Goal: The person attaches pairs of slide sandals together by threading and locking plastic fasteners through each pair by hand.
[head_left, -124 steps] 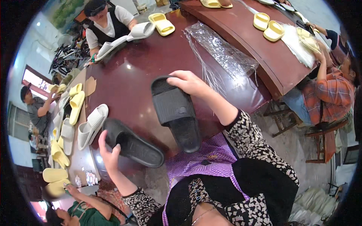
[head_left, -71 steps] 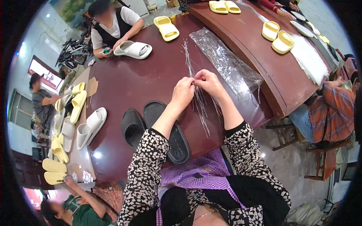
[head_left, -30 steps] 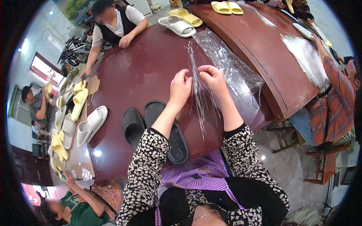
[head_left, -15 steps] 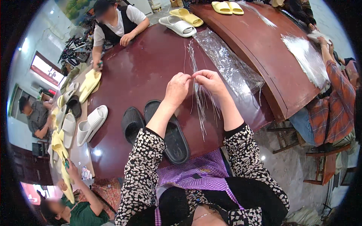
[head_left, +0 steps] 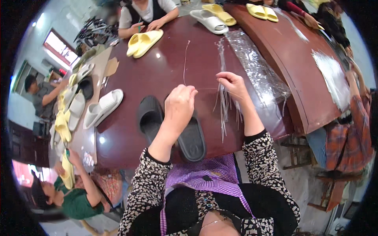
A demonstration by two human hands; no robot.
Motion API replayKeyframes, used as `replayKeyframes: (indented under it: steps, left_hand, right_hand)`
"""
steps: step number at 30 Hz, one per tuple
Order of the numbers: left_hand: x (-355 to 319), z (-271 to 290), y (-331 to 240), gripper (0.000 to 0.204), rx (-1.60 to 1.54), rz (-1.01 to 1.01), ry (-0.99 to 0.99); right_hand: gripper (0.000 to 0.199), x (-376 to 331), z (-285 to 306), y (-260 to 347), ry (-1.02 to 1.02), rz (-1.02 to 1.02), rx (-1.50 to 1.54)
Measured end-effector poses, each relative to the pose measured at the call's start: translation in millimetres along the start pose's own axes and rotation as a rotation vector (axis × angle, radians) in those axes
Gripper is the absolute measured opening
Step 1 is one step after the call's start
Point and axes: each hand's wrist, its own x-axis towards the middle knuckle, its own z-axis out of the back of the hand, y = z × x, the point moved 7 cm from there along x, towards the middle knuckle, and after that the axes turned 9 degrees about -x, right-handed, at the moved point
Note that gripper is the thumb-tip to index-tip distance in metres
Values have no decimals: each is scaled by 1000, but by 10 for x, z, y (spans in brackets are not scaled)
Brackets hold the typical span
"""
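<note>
Lower left of frame: a person in a green top point(head_left: 76, 198) bends over yellow slippers; no concern of mine. Left of centre, a white slipper pair point(head_left: 103, 108) lies on the dark red table point(head_left: 157, 74).

Centre, just below my hands: the black slippers point(head_left: 173, 128), side by side, long axes running up-frame from the table's near edge. My left forearm crosses over the right-hand one.

My left hand point(head_left: 179, 104) sits centre frame, fingers curled tight, pinched on a thin clear strand point(head_left: 184, 63). One part of the strand rises almost straight up-frame from this fist; another runs roughly level, rightward, to my right hand point(head_left: 232, 84). That hand is right of centre, slightly higher, fingertips closed on the strand's other end as far as I can tell.

Key relation: the bundle of clear strands point(head_left: 224, 106) lies directly under and just below my right hand, long axis up-and-down the frame, ends fanned toward the table's near edge. Right hand is clearly nearer it; left is apart, across the gap.

Further right: crinkled clear plastic sheet point(head_left: 256, 67), touching the bundle's upper end. Upper frame: yellow slippers point(head_left: 143, 41) by another person's hands.
</note>
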Motion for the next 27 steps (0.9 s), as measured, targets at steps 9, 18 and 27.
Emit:
replayKeyframes:
  steps: [9,18,27]
  left_hand:
    - [-808,495,-226,6,153,100,41]
    - [-1192,710,-287,13,-12,114,26]
    - [-1719,812,-313,20,-75,70,121]
  right_hand:
    - [18,-914,-645,1433,190,559,-164]
    - [8,-1318,-1007,1207,276,-115,721]
    - [17,-1679,-1226,914,635,-588,539]
